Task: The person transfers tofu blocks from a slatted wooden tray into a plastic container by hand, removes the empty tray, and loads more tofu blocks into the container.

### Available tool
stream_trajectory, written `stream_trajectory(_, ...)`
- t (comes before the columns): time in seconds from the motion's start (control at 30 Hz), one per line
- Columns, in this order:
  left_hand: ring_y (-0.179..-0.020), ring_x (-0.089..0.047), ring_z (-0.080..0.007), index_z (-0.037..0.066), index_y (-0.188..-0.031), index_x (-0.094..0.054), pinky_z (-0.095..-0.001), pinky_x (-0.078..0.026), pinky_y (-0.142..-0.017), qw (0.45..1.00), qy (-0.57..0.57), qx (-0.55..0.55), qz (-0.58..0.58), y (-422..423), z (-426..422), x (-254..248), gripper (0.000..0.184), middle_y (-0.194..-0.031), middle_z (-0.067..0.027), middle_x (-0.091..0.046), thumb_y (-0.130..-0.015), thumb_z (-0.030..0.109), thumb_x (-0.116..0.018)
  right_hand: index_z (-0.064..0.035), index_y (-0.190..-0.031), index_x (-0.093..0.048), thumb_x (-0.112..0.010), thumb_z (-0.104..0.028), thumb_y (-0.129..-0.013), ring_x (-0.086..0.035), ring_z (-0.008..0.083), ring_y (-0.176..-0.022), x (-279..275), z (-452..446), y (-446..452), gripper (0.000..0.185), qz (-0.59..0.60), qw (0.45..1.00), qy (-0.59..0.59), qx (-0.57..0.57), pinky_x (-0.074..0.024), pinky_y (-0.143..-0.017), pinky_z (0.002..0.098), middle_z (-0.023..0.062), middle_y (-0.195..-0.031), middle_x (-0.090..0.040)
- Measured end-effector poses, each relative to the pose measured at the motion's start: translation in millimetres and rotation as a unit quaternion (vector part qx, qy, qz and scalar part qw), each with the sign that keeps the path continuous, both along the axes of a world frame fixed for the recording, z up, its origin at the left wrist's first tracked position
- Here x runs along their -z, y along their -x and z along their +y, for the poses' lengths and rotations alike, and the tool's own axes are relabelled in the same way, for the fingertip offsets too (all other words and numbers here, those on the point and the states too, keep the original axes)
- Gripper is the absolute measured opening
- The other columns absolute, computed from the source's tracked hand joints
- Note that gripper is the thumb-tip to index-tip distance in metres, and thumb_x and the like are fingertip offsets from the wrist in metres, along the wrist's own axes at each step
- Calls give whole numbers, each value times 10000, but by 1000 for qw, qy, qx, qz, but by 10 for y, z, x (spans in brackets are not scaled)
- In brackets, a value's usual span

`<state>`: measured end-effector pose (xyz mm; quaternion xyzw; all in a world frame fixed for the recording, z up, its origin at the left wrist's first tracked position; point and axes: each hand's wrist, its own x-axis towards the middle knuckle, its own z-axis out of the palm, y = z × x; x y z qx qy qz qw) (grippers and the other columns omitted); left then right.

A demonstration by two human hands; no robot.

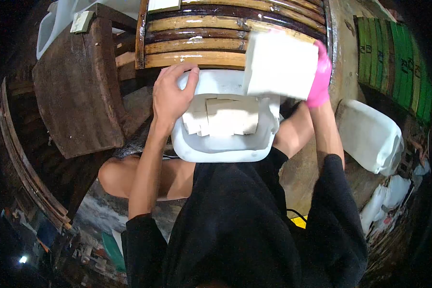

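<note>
A white plastic tub (221,154), cut open on top, sits between my legs with several pale white blocks (231,116) inside, resembling tofu. My bare left hand (175,93) grips the tub's far left rim, fingers over the outside and thumb along the edge. In a pink glove, my right hand (321,77) holds a large white block (282,65) by its right side, raised over the tub's far right corner. This block is slightly blurred, and most of the gloved fingers are hidden behind it.
A wet bamboo slat rack (197,45) lies just beyond the tub, with a white piece (163,5) at its far end. To the left stands a dark wooden stool (79,89) bearing a small white piece (81,21). A white jerrycan (369,137) and green slats (391,62) are at right.
</note>
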<state>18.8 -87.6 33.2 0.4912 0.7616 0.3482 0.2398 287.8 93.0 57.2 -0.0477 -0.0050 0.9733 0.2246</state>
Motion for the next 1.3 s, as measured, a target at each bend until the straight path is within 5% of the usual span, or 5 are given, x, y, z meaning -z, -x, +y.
stream_trajectory(0.1, -1004, -643, -331, 59, -998, -745, -401, -491, -908, 1000, -20, 7, -5, 4, -31, 29, 244, -1008, -123, -723, -908, 270, -662, 114, -1373, -485, -389, -454, -957, -542, 362, -1281, -164, -435, 25, 710, -73, 989, 61, -116, -363, -1145, 444, 246, -1384, -562)
stream_trajectory(0.23, -992, -639, -342, 61, -988, -743, -409, -494, -894, 999, -38, 17, -1, 19, -30, 73, 254, -997, -131, -719, -910, 284, -652, 56, -1328, -551, -494, -456, -984, -658, 191, -1076, -223, -747, 457, 619, -354, 861, -211, -297, -481, -983, 342, 128, -1204, -689)
stream_trajectory(0.4, -981, -645, -355, 55, -992, -742, -425, -497, -891, 999, -42, 24, 4, 19, -35, 73, 273, -1001, -147, -718, -917, 296, -636, -7, -1328, -571, -502, -434, -989, -639, 176, -1090, 492, -1244, 1226, 549, -331, 740, -346, -473, -472, -976, 347, 102, -1207, -681)
stream_trajectory(0.97, -976, -653, -359, 37, -988, -745, -429, -505, -909, 998, -52, 12, -17, 28, -19, 137, 308, -1003, -169, -719, -898, 310, -636, -149, -1299, -607, -573, -433, -960, -564, 261, -1215, 2799, -1808, 1279, 443, -436, 553, -701, -113, -423, -1044, 402, 128, -1311, -624)
stream_trajectory(1.3, -989, -648, -350, 50, -978, -742, -425, -507, -893, 999, -38, 9, 4, 27, -62, 132, 289, -1010, -156, -716, -905, 314, -648, -156, -1263, -636, -515, -382, -970, -536, 280, -1238, 3435, -1877, 1239, 389, -405, 400, -800, -189, -387, -1079, 408, 108, -1347, -615)
